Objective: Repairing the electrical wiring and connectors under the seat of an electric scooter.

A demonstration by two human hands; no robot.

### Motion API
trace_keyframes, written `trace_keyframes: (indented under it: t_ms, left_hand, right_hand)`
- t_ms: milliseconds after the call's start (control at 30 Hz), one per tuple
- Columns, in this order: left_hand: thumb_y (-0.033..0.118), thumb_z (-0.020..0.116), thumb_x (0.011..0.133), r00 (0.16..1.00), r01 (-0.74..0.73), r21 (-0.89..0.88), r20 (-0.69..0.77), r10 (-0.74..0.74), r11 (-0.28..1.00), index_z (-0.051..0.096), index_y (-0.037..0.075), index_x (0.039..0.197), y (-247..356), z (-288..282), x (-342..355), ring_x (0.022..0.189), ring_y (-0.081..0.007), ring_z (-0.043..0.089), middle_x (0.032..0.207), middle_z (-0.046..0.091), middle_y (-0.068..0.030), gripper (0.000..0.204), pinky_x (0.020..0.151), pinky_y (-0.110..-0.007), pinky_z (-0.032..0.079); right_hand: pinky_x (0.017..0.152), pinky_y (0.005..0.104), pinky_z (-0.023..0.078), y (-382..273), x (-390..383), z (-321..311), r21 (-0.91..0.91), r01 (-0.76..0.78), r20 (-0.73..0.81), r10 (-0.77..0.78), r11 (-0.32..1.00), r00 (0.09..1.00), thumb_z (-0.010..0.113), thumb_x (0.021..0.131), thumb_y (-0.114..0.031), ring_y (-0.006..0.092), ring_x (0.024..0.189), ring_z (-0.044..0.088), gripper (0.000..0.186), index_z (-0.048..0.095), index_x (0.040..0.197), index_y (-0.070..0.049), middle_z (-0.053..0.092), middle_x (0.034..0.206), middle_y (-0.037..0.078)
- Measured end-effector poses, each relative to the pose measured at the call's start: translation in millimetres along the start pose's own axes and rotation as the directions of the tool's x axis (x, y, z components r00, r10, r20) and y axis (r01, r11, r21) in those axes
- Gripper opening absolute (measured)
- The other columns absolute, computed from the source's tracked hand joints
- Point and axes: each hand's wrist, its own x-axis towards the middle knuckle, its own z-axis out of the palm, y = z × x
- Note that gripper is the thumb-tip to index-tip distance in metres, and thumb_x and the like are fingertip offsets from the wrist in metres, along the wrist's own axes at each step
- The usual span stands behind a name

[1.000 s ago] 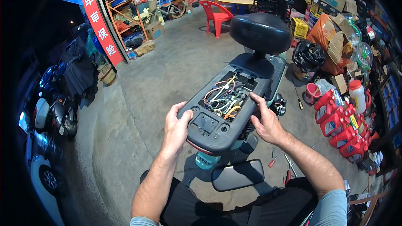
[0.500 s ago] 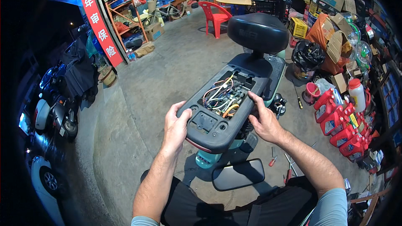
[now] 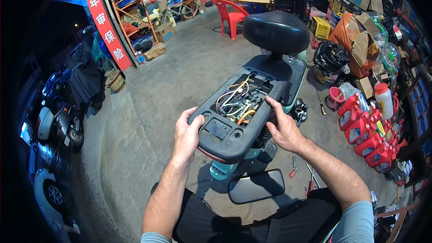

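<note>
A dark plastic rear housing [image 3: 240,146] sits on a teal electric scooter [image 3: 221,171]. Its top compartment is uncovered and shows a tangle of coloured wires and connectors [image 3: 238,103]. My left hand [image 3: 185,135] is wrapped round the housing's near left corner, thumb on top. At the right edge, my right hand [image 3: 286,131] grips the side, with its index finger reaching up beside the compartment. Fingers of both hands are partly hidden under the rim. Beyond the wires stands the black padded seat [image 3: 275,34] on its post.
A black rectangular panel [image 3: 256,187] lies on the floor before me, near screwdrivers [image 3: 293,172]. Red jugs [image 3: 366,130] crowd the right, below a black-bagged bin [image 3: 330,60]. A red chair [image 3: 230,18] stands behind; parked scooters [image 3: 60,123] and a white car [image 3: 49,191] are left.
The housing and seat have shifted very slightly left in the picture, and both hands keep their hold. Something pale, perhaps part of a person, now shows beside the white car at lower left.
</note>
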Motion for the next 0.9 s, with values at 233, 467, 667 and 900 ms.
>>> trace_keyframes:
  t_ms: [233,467,667,900]
  left_hand:
    - [0.014,0.061,0.092,1.000,0.011,-0.024,-0.001,-0.011,1.000,0.054,-0.007,0.130,-2.3,-2.5,2.7,0.099,-0.0154,0.063,0.113,0.066,-0.0127,0.044,0.088,-0.029,0.051]
    - [0.013,0.061,0.092,0.999,0.024,-0.028,-0.022,-0.024,0.999,0.054,-0.007,0.130,0.3,-2.5,2.4,0.094,-0.0140,0.065,0.109,0.067,-0.0112,0.043,0.084,-0.028,0.052]
    - [0.012,0.061,0.092,0.999,0.044,-0.044,-0.029,-0.046,0.998,0.055,-0.007,0.129,1.1,-2.7,3.6,0.092,-0.0135,0.065,0.108,0.067,-0.0106,0.042,0.083,-0.027,0.053]
    - [0.014,0.060,0.094,0.999,0.026,-0.011,-0.025,-0.026,1.000,0.055,-0.006,0.129,-3.7,-4.4,6.8,0.095,-0.0130,0.065,0.110,0.067,-0.0103,0.041,0.086,-0.027,0.052]
  right_hand:
    - [0.100,0.0463,0.050,2.5,-0.1,-0.4,-0.003,-0.003,0.036,0.003,1.000,0.999,0.053,0.094,0.000,0.0392,0.111,0.065,0.076,0.013,0.158,-0.013,0.061,0.118,0.029]
    - [0.091,0.0457,0.052,3.4,0.5,-0.7,-0.007,0.013,0.042,-0.013,1.000,0.999,0.054,0.095,-0.001,0.0348,0.097,0.067,0.079,0.011,0.159,-0.016,0.063,0.104,0.023]
    - [0.089,0.0449,0.053,5.6,2.8,0.5,0.011,0.017,0.045,-0.017,1.000,0.999,0.054,0.095,-0.001,0.0340,0.094,0.068,0.078,0.012,0.159,-0.016,0.063,0.100,0.022]
    - [0.088,0.0454,0.053,5.6,3.5,-0.6,-0.003,0.035,0.026,-0.035,0.999,0.999,0.054,0.095,-0.001,0.0346,0.092,0.068,0.076,0.014,0.158,-0.014,0.064,0.097,0.020]
